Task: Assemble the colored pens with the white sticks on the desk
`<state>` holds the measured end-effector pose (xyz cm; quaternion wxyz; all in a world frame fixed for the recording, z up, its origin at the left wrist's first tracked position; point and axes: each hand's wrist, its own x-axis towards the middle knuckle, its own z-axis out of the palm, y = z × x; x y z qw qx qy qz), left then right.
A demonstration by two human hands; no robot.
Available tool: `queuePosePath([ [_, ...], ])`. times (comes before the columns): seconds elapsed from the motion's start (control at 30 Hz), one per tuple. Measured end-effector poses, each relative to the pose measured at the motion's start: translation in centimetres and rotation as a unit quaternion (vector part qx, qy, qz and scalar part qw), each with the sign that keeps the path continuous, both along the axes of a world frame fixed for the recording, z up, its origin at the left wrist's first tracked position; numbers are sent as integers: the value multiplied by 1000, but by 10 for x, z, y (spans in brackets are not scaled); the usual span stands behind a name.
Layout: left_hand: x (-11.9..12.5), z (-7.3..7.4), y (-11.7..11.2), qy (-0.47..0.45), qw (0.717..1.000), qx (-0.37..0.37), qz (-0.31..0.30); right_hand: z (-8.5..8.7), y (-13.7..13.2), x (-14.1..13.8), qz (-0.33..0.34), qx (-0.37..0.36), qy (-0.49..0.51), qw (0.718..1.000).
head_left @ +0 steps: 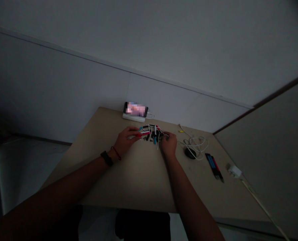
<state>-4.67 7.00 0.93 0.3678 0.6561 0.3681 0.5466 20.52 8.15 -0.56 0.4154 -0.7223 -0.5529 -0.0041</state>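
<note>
A tangled bundle of thin black, red, white and blue sticks and wires lies at the middle of the beige table, too small to identify exactly. My left hand grips the bundle's left end, with its fingers around red and blue parts. My right hand closes on the right end, near a thin white wire. A black band and a red string circle my left wrist.
A phone rests on a white power bank at the far edge. To the right lie a white cable coil, a round black object, dark sticks with red and blue parts, and a white plug.
</note>
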Motion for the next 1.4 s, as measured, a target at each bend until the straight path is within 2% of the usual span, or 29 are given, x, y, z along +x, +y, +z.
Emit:
queuePosePath([
  [0.27,-1,3,-1,-6,999,32,-36,-2,0,-2,1,-31,-17,999],
  [0.6,-1,6,-2,-26,998,-7,-57,-2,-2,-4,9,-41,-23,999],
  [0.87,0,3,-1,-31,998,-43,-33,-4,-1,-3,2,-26,-25,999],
  [1.1,3,-1,0,-19,999,-41,0,-3,-1,-4,2,-52,-45,998],
  [1.4,2,0,0,-7,999,-29,-14,0,-3,-6,-15,-54,-51,997],
])
